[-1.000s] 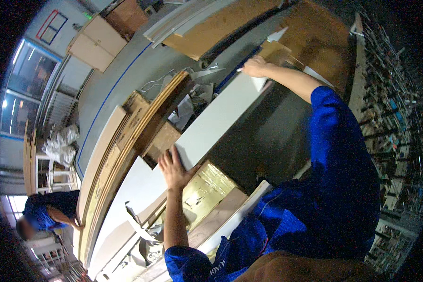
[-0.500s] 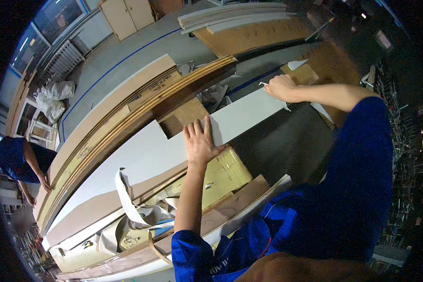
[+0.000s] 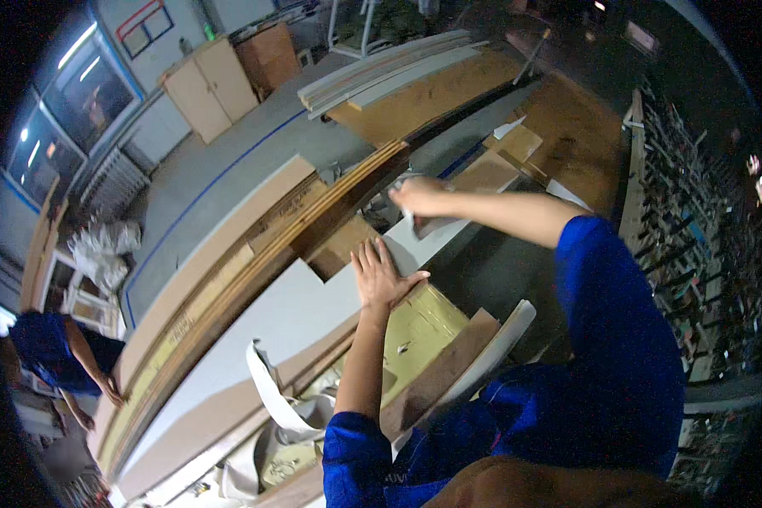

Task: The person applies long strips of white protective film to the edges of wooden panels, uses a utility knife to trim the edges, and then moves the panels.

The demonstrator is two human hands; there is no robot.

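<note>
one hand flat, one hand curled, along a long white board

the long board [image 3: 313, 320] lies on a slant in front of the person. its long way runs from the low left, near the co-worker's side, to the far right. it is wide at the low left, then has a square step, and is thin after that.

the left hand [image 3: 378, 279] is pressed flat on the board, just beside the step. its fingers are spread, and it grips nothing. the right hand [image 3: 419, 199] is farther from the person, up and to the right of the left hand, over the thin part. its fingers look curled round white film [image 3: 412, 223], but that hand is blurred, so the hold is hard to see well.

white board shows between the two hands. past the right hand, a bare brown patch [image 3: 483, 174] reaches toward the far end. so the right hand is nearer the brown patch, and the left hand is nearer the wide part.

a yellow slab [image 3: 423, 334] is below the left hand, on the person's side. a loose curl [image 3: 269, 394] of white stuff is near the left forearm. curved planks [image 3: 254, 254] are stacked along the other side.
</note>
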